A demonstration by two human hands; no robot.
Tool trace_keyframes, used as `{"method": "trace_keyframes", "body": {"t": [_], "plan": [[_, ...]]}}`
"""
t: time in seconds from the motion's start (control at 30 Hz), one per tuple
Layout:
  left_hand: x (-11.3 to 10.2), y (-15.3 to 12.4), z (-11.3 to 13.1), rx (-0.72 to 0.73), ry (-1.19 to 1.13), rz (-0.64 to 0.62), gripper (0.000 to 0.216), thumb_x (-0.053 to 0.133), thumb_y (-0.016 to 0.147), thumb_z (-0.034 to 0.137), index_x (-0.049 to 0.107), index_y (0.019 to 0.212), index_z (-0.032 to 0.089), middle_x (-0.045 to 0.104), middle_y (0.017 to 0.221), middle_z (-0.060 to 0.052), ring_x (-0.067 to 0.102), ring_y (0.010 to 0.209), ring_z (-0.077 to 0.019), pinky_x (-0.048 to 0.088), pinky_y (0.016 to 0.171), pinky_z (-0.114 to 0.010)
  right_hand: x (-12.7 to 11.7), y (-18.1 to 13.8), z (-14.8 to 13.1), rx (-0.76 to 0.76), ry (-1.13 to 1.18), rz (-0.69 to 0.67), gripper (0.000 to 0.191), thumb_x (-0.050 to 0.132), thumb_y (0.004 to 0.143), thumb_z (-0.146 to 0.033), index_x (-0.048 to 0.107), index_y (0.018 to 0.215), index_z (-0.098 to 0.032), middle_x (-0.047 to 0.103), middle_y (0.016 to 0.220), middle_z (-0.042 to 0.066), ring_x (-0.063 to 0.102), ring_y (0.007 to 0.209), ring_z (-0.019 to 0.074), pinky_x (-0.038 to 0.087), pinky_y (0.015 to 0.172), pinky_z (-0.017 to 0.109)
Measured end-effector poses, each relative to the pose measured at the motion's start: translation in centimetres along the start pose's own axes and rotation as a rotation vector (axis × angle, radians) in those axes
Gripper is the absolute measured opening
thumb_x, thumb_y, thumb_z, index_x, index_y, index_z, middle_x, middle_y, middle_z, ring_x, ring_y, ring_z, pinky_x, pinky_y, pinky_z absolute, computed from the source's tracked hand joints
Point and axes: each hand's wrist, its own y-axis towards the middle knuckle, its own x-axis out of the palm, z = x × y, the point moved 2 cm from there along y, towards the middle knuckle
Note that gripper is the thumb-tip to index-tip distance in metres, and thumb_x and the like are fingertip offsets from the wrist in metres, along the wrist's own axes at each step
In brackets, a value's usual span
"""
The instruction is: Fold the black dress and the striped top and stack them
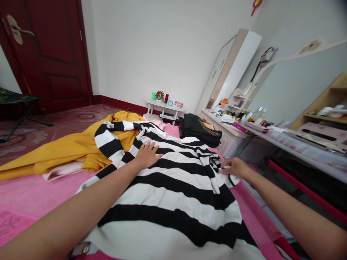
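A black-and-white striped long-sleeved shirt (173,180) lies spread out in front of me on a pink bed cover (62,191). My left hand (148,155) rests flat on the upper part of the shirt, its fingers spread. At the shirt's right edge, my right hand (233,168) has its fingers pinched on the striped sleeve. One sleeve loops out to the left over a yellow garment (73,144). Just past the shirt, on the right, sits a stack of folded black clothes (202,128).
Beyond the bed stands a low white table (165,104) with small items on it. To the right are a cluttered dressing table (225,121) with a mirror and a glass-topped desk (298,148). A folding stool (18,104) stands at left by the dark red door (48,54).
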Motion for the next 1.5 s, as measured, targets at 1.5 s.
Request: {"method": "trace_keyframes", "body": {"t": [1.5], "plan": [[-0.4, 0.2, 0.4, -0.033, -0.029, 0.008, 0.067, 0.025, 0.089, 0.062, 0.040, 0.139, 0.021, 0.030, 0.150, -0.007, 0.020, 0.139, -0.0306, 0.013, 0.111, -0.047, 8.3, 14.1, -1.5, -0.090, -0.076, 0.132, 0.054, 0.040, 0.088, -0.026, 0.031, 0.139, -0.009, 0.050, 0.131, 0.020, 0.048, 0.121, 0.0256, 0.038, 0.099, 0.041]]}}
